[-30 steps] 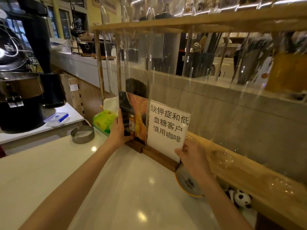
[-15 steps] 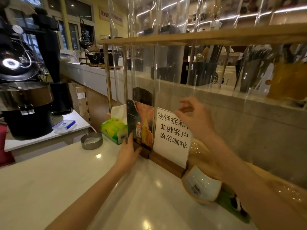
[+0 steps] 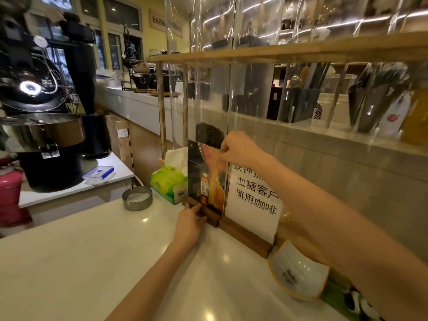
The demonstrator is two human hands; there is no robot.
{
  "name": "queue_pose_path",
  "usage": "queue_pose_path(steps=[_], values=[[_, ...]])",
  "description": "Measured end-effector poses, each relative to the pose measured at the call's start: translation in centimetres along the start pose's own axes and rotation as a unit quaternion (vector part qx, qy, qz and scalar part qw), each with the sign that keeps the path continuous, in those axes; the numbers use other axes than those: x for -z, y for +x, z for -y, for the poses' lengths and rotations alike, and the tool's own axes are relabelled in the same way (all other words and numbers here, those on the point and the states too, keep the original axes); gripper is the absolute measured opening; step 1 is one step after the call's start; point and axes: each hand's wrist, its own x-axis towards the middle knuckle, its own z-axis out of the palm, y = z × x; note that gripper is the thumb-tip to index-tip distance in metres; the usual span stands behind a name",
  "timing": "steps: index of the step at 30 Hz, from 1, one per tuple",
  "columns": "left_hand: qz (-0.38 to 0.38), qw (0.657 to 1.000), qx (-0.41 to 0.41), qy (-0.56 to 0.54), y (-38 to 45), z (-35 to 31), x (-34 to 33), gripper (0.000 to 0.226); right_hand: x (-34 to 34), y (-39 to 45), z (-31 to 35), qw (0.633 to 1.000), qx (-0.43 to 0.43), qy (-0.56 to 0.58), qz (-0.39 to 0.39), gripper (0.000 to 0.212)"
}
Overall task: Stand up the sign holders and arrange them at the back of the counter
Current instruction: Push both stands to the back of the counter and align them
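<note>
Two sign holders stand upright side by side at the back of the white counter (image 3: pixel 92 262). The left sign holder (image 3: pixel 205 181) shows a dark and orange picture with a bottle on a wooden base. The right sign holder (image 3: pixel 254 200) carries a white sheet with black characters on a longer wooden base. My left hand (image 3: pixel 190 224) touches the left holder's wooden base with its fingertips. My right hand (image 3: pixel 238 149) pinches the top edge of the left holder's clear panel, and its forearm crosses in front of the white sheet.
A green tissue box (image 3: pixel 168 183) and a round metal dish (image 3: pixel 137 198) sit left of the signs. A white dish with orange rim (image 3: pixel 298 274) lies right of them. A wooden rack (image 3: pixel 254 53) with clear panels rises behind. A black roaster machine (image 3: pixel 41 126) stands far left.
My right hand left the white sign's lower corner, rose and moved left onto the picture sign's top edge. My left hand slid down from the panel's side to its wooden base.
</note>
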Motion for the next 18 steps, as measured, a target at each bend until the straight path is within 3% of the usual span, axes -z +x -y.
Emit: queue_pose_path(steps=[3, 11, 18], values=[[-0.005, 1.0, 0.0, 0.009, 0.3, 0.2, -0.1, 0.041, -0.2, 0.1, -0.2, 0.998, -0.016, 0.062, 0.001, 0.019], [0.013, 1.0, -0.005, 0.027, 0.7, 0.0, -0.7, 0.046, -0.6, 0.6, -0.9, 0.996, -0.03, 0.085, -0.013, 0.02], [0.02, 0.998, -0.041, 0.032, 1.4, 0.1, -1.1, 0.032, -0.8, 0.8, -1.1, 0.994, -0.043, 0.1, -0.022, 0.021]])
